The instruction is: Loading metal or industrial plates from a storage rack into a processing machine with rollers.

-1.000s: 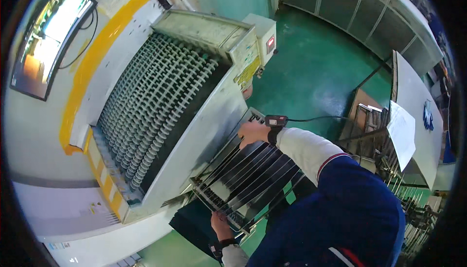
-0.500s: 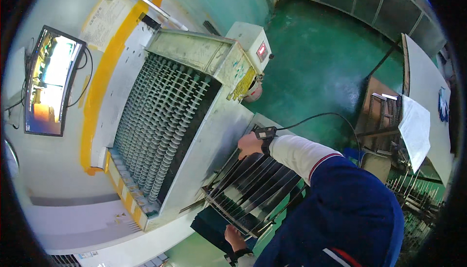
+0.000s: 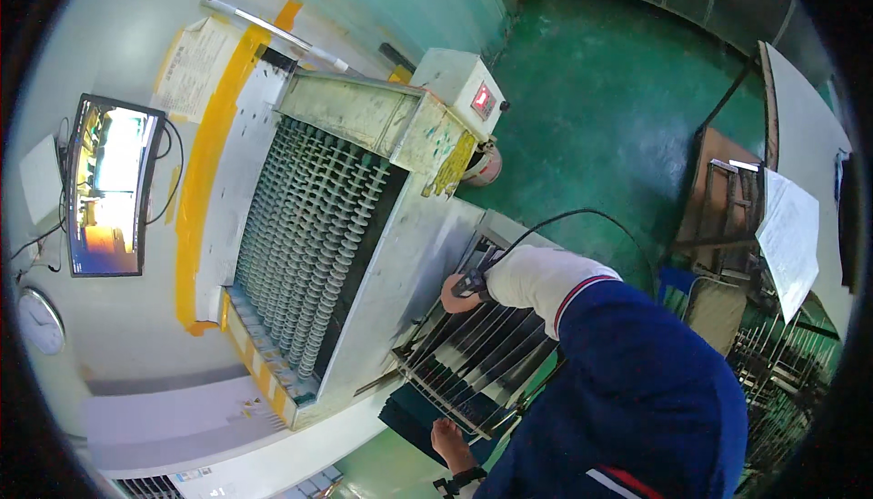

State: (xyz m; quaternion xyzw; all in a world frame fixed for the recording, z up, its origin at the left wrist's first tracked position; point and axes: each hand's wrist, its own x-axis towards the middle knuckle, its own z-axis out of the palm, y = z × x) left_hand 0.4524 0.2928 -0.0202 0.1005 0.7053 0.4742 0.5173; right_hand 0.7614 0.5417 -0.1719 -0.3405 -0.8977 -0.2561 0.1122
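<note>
Green shop floor (image 3: 582, 108); we're gripping the slatted rack (image 3: 473, 362), left hand (image 3: 452, 442) and right hand (image 3: 457, 292) closed on opposite ends, keeping it level at the roller machine (image 3: 309, 253).

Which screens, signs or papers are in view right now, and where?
Monitor: wall, far left; dark frame, bright orange-white picture.
Small red display: white control box atop the machine.
Paper sheet: wall, beside the yellow stripe.
White sheets: hanging, right side.
</note>
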